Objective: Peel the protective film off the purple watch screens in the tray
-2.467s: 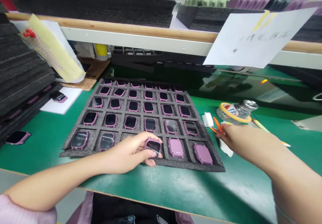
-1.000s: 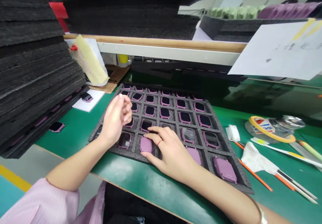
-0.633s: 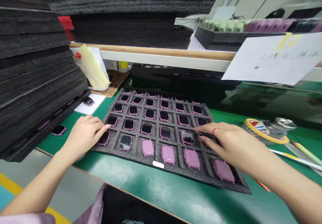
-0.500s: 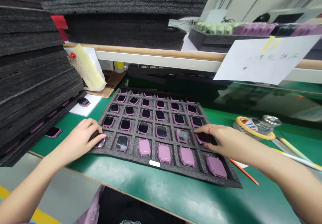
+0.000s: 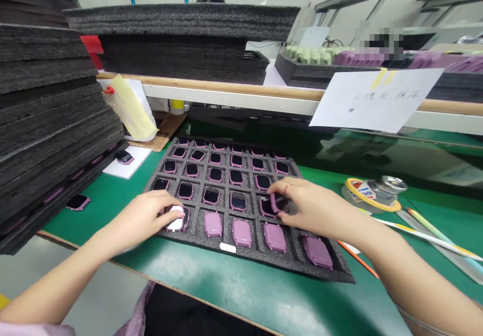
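A black foam tray (image 5: 230,258) lies on the bench, its square pockets holding pink-framed smartwatch cases, most with dark screens upward. Several in the front row, such as one pink case (image 5: 213,224), show their backs. At the tray's front left, my left hand (image 5: 145,218) pinches a watch case (image 5: 175,219) whose screen glares white, just over another one in its pocket. My right hand (image 5: 307,200) grips a tilted watch case (image 5: 275,203) by its edges, beside a dark-screened watch case (image 5: 266,206) in a pocket; my fingers partly cover it.
Stacked black foam trays (image 5: 49,104) rise at the left, with a loose watch (image 5: 78,202) before them. A shelf (image 5: 226,97) crosses behind. To the right are a glass jar with metal cap (image 5: 377,192), yellow tape ring (image 5: 354,187) and an orange stick (image 5: 358,259).
My left hand has moved right with a watch case from the front-left pocket to over its neighbour. My right hand has lifted a watch case and shifted left, tilting it. The view has shifted slightly.
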A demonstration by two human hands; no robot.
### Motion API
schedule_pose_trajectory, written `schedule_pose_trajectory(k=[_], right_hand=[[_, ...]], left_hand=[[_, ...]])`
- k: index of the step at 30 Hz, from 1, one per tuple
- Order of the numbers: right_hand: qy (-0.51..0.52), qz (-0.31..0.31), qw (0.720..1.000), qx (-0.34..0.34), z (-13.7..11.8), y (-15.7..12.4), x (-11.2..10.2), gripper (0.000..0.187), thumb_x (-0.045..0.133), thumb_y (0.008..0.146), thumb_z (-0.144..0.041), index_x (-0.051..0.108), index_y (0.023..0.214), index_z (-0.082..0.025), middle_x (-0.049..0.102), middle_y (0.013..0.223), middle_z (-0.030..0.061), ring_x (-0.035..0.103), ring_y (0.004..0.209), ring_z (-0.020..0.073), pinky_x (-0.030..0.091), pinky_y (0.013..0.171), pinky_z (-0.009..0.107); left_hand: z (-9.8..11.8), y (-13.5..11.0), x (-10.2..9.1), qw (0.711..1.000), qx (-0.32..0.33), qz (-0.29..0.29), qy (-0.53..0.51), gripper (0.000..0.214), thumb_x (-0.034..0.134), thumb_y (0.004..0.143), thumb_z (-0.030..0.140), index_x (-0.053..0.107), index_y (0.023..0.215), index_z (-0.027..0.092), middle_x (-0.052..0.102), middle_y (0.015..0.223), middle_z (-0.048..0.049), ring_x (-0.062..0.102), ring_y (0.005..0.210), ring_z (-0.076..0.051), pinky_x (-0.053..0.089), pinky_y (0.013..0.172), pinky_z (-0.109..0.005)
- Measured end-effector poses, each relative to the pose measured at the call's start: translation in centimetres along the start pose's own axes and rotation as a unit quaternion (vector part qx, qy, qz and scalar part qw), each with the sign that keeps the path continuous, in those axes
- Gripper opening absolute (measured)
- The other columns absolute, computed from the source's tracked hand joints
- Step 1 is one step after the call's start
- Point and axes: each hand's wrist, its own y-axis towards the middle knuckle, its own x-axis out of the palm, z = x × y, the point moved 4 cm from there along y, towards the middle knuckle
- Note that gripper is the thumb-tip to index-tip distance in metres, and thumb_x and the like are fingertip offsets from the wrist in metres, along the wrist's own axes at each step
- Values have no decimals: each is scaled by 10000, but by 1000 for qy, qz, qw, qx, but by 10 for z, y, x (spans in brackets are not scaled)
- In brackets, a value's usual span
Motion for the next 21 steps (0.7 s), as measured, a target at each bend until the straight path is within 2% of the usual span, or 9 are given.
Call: schedule_pose_trajectory(k=[3, 5, 9, 11, 13, 15, 16, 18, 21], right_hand=[[13, -40, 999, -11, -13, 11, 6, 472, 586, 783, -148, 655, 1248, -187, 713, 1242, 104, 687, 1133, 291, 542, 921, 389], [13, -48, 999, -5, -17, 16, 9, 462, 590, 779, -147, 672, 1230, -202, 741, 1180, 101, 714, 1071, 302, 555, 858, 396], [5, -44, 999, 17, -19, 20, 9, 449, 606, 747, -113, 703, 1177, -193, 755, 1130, 118, 725, 1030, 320, 548, 786, 383], [1, -42, 999, 24, -21, 21, 8, 452, 604, 733, -83, 709, 1163, -178, 757, 1124, 124, 725, 1030, 313, 538, 781, 363], [-1, -39, 999, 23, -23, 20, 8, 445, 602, 728, -67, 714, 1145, -174, 763, 1103, 119, 728, 1015, 295, 528, 786, 342], [1, -33, 999, 17, -24, 19, 9, 428, 602, 735, -76, 714, 1136, -174, 766, 1092, 111, 727, 1013, 286, 522, 791, 330], [1, -30, 999, 13, -24, 19, 10, 420, 602, 742, -88, 712, 1138, -173, 767, 1088, 108, 727, 1013, 286, 521, 788, 329], [0, -21, 1000, 6, -23, 17, 12, 406, 598, 764, -115, 703, 1152, -175, 771, 1062, 102, 731, 995, 293, 522, 768, 331], [-12, -5, 1000, 9, -21, 12, 10, 372, 598, 780, -135, 694, 1138, -170, 776, 1011, 109, 742, 923, 315, 525, 714, 348]], left_hand=[[8, 3, 8, 1000, 13, -9, 17, 349, 518, 954, 499, 725, 1045, 233, 659, 1029, -59, 619, 1011, -257, 452, 914, -356], [8, 0, 7, 1000, 7, -24, -8, 324, 569, 925, 507, 690, 1037, 228, 651, 1037, -50, 615, 995, -250, 461, 887, -343], [11, -3, 6, 992, 21, -109, -66, 291, 678, 856, 499, 689, 960, 227, 689, 938, -23, 626, 871, -223, 455, 779, -305], [17, 1, 4, 991, 25, -90, -99, 298, 685, 852, 507, 697, 921, 217, 697, 916, -25, 628, 870, -221, 452, 792, -311], [26, 10, 4, 979, 9, -45, -198, 333, 654, 864, 528, 669, 897, 198, 692, 896, -33, 638, 839, -210, 471, 747, -305], [39, 22, 6, 939, -12, -20, -344, 373, 657, 844, 553, 618, 882, 184, 690, 891, -45, 639, 729, -177, 467, 601, -261], [46, 29, 9, 918, -22, -18, -395, 388, 698, 811, 551, 607, 897, 183, 701, 911, -51, 608, 646, -144, 419, 510, -227], [62, 46, 15, 867, -23, -19, -498, 365, 802, 743, 450, 594, 871, 179, 724, 917, -48, 526, 554, -73, 339, 451, -168], [80, 67, 32, 729, -46, -63, -680, 247, 734, 802, 370, 601, 815, 162, 700, 719, -4, 354, 385, -4, 272, 399, -146]])
